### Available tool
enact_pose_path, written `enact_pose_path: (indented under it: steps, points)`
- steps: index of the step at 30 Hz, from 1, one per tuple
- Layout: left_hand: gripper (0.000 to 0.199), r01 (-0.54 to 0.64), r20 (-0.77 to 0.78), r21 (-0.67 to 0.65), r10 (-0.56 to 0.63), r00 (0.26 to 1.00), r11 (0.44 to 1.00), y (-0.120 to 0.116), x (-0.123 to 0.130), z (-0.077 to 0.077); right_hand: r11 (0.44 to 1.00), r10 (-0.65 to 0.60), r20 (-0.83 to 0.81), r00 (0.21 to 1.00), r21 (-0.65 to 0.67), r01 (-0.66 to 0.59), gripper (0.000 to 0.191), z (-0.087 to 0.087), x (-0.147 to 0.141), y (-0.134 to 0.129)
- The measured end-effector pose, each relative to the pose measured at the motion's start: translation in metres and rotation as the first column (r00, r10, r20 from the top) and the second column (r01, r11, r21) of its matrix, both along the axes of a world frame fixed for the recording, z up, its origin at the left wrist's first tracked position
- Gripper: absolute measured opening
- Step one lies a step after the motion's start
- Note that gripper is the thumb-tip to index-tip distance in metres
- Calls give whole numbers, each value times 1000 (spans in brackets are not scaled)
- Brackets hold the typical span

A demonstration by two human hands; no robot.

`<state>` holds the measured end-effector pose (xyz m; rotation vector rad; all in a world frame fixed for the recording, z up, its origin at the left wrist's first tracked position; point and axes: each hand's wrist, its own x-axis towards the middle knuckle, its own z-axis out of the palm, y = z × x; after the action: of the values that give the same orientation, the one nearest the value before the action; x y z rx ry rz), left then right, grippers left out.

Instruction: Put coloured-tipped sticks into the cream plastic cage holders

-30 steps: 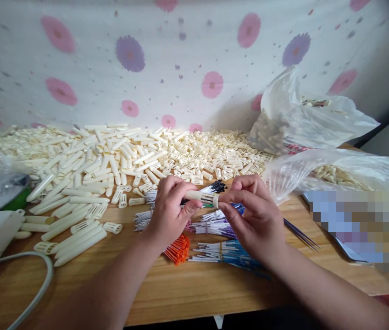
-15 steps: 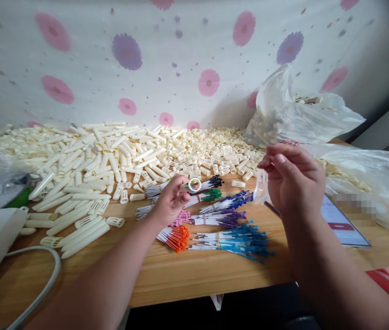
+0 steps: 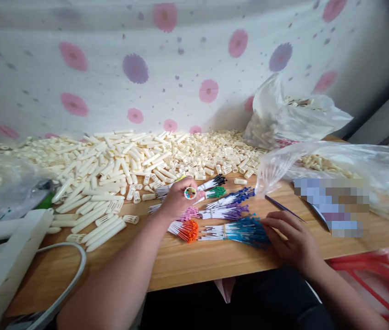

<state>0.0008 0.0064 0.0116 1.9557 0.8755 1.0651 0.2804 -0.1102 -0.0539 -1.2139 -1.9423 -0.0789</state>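
My left hand (image 3: 178, 198) is closed around a cream tube (image 3: 190, 193), its round open end facing me with small coloured tips inside. My right hand (image 3: 289, 236) has its fingertips at the blue-tipped ends of a bundle of white sticks (image 3: 241, 230); whether it grips one cannot be made out. Beside that bundle lies an orange-tipped one (image 3: 186, 230). Behind are purple-tipped (image 3: 225, 211), dark-blue-tipped (image 3: 236, 198), green-tipped (image 3: 215, 192) and black-tipped (image 3: 215, 182) bundles. Pink tips (image 3: 190, 213) show below my left hand.
Cream tubes and slotted caps (image 3: 139, 156) are heaped along the back of the wooden table (image 3: 215, 268). Plastic bags (image 3: 273, 114) stand at the back right, near a dark pen (image 3: 284, 208) and a phone (image 3: 311, 208). A power strip (image 3: 19, 261) with a cable lies left.
My right hand has moved down from above the table to the blue-tipped sticks. My left hand still holds the tube, now turned slightly. The view has shifted.
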Motion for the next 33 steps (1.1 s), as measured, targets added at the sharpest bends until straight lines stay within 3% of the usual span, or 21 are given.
enact_pose_path:
  steps: [4,9,14,23,33]
  points:
    - [26,-2,-11,19,3,1000,1000,0,1,-1,995,-66,23,998,-70,68,16,-3,4,-9]
    - [25,-11,-21,20,12,1000,1000,3,1,-3,979,-5,107,994,-200,27,25,11,-4,-8]
    - [25,-24,-33,32,25,999,999,7,-1,-7,976,20,127,992,-219,8,28,13,-5,-8]
    - [28,-25,-5,17,25,1000,1000,9,-3,-5,976,17,164,986,-217,20,16,3,1,-6]
    - [25,-14,15,44,13,1000,999,7,-6,-2,986,17,195,981,-168,16,28,-3,4,-7]
